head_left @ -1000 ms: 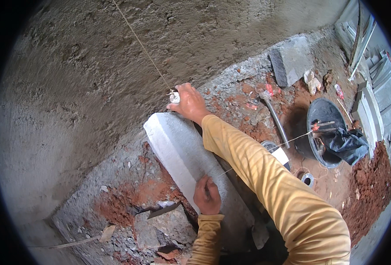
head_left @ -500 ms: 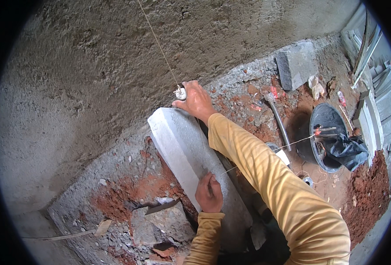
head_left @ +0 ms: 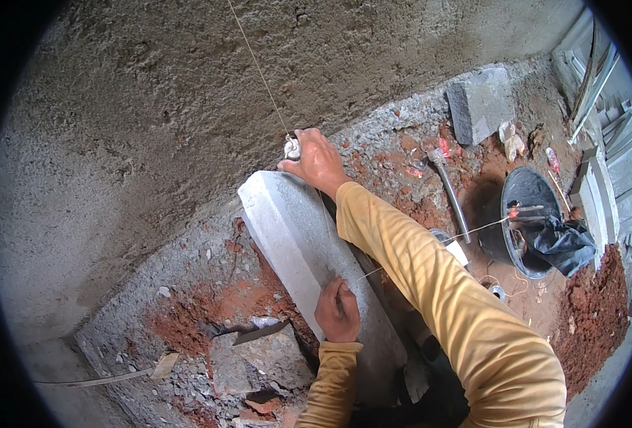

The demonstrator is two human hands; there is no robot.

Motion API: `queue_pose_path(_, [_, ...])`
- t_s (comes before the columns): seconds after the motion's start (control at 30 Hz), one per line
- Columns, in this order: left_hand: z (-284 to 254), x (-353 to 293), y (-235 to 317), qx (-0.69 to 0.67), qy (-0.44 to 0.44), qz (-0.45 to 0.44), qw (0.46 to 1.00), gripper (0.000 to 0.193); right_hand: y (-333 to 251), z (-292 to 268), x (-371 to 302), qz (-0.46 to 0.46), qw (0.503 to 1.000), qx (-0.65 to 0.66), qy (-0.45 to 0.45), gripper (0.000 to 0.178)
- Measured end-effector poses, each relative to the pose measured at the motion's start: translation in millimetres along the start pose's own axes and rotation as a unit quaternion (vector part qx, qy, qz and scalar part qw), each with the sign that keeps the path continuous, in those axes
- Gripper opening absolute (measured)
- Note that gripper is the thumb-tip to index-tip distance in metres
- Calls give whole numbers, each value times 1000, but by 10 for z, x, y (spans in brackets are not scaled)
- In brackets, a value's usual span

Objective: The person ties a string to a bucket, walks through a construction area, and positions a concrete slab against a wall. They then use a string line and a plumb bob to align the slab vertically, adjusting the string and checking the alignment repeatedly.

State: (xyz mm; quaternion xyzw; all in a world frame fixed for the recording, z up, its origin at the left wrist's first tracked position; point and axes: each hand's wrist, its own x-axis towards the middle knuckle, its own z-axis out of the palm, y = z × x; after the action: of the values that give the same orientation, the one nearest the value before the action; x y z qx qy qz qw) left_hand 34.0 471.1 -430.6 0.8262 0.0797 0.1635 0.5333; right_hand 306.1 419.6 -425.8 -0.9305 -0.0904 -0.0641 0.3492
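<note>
A long grey concrete block point(head_left: 287, 228) with a chamfered edge lies at an angle below the rough wall. Just past its far end, my right hand point(head_left: 317, 160) is closed around a small whitish piece point(head_left: 292, 148) tied to a string point(head_left: 258, 68), which runs taut up across the wall. My left hand point(head_left: 338, 312) rests over the middle of the block with its fingers pinched. A thin string passes from my right hand down to the left one. From beside the left hand, a pale cord point(head_left: 481, 228) stretches right, under my right forearm, to the bucket.
At right stand a black bucket point(head_left: 493, 239) with dark plastic on its rim and a mound of red soil point(head_left: 598, 324). A hammer point(head_left: 450, 191) and a grey stone block point(head_left: 480, 107) lie beyond my right arm. Broken concrete point(head_left: 259, 360) lies left of my left hand.
The whitish piece has turned slightly in my right hand, and the upper string has shifted a little to the right. Both hands stay almost in place.
</note>
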Motion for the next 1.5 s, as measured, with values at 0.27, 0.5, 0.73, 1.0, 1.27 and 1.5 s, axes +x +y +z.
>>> queue_pose_path(0.27, [16,11,-18,-5,11,18,1000,15,5,19,0,4,1000,8,5,76])
queue_pose_path(0.5, [9,4,-15,-10,5,-8,1000,15,3,0,-2,-5,1000,-2,6,78])
queue_pose_path(0.73, [9,1,-18,-5,6,4,1000,16,16,19,-3,-5,1000,-1,5,78])
queue_pose_path(1.0, [13,2,-32,-6,9,2,1000,17,15,27,-4,0,1000,6,5,75])
queue_pose_path(1.27, [7,8,-14,-2,8,6,1000,15,20,27,1,-2,1000,5,7,75])
queue_pose_path(1.5, [1,31,28,6,8,12,1000,16,11,0,5,-3,1000,6,1,77])
